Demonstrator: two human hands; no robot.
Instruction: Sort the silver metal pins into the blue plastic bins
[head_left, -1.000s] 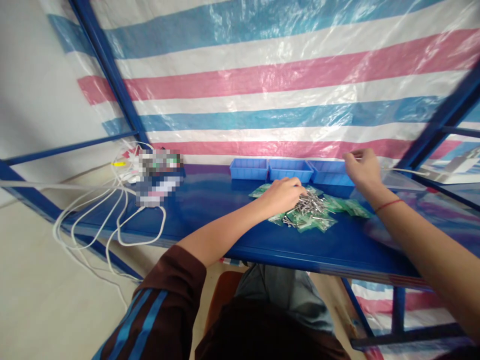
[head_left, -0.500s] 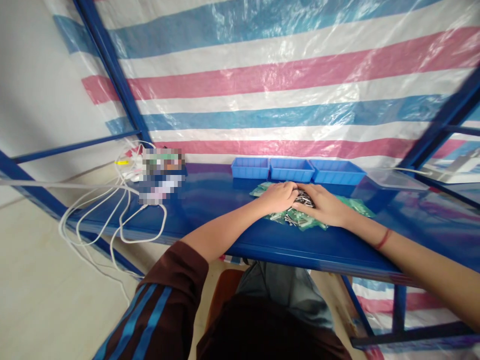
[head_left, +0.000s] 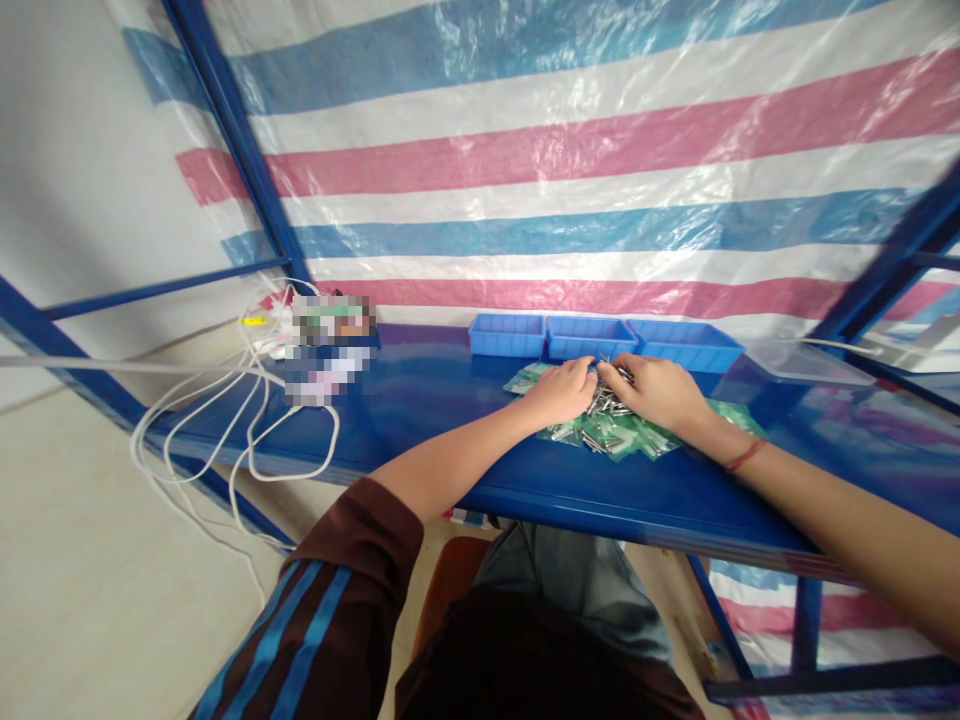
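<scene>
A heap of small silvery screws (head_left: pixel 604 404) lies on several green-tinted plastic bags (head_left: pixel 636 438) on the blue table. From the left side, my left hand (head_left: pixel 562 390) closes its curled fingers against the heap. My right hand (head_left: pixel 661 392) presses in from the right, fingers bent round some of the screws and thumb pointing toward my left hand. The fingertips of both hands nearly meet over the heap's far side, where a few screws poke up. How many screws each hand grips is hidden.
Three blue plastic bins (head_left: pixel 591 338) stand in a row behind the hands. A clear plastic lid (head_left: pixel 810 362) lies at the right. White cables (head_left: pixel 330 455) loop over the left table edge beside a pixelated item (head_left: pixel 330 345). Striped sheeting (head_left: pixel 525 160) hangs behind.
My right hand has lifted and curled its fingers more over the screws. The hands have parted slightly, so more of the heap shows. The view has shifted a little.
</scene>
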